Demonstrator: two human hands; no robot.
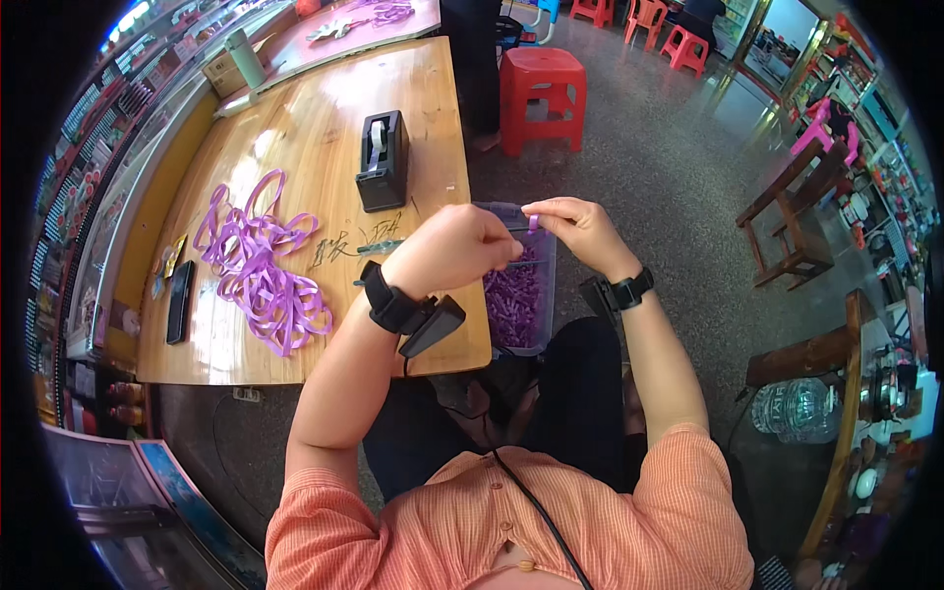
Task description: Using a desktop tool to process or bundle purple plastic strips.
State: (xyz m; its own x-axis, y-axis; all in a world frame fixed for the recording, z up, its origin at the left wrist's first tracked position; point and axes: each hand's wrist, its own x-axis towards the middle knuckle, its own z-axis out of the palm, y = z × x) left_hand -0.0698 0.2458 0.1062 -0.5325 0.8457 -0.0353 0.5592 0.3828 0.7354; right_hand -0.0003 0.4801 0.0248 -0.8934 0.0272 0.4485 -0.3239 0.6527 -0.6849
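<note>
My right hand [587,232] pinches a small loop of purple ribbon [534,222] between thumb and fingertips. Just left of it, my left hand [454,252] is closed with its fingertips together; whatever they hold, if anything, is too small to make out. Both hands are raised over a clear plastic tub [547,313] beside the table's right edge. Many small purple ribbon pieces [513,300] fill the tub. Partly behind my left wrist, a dark green thin tool [377,252] lies on the table. A loose heap of long purple ribbon [258,261] lies further left.
On the wooden table [295,128] stand a black tape dispenser [383,162] and a green bottle [244,59]; a black phone [180,302] lies near its left edge. A red stool [543,98] stands beyond the tub. Wooden chairs [796,221] are at the right.
</note>
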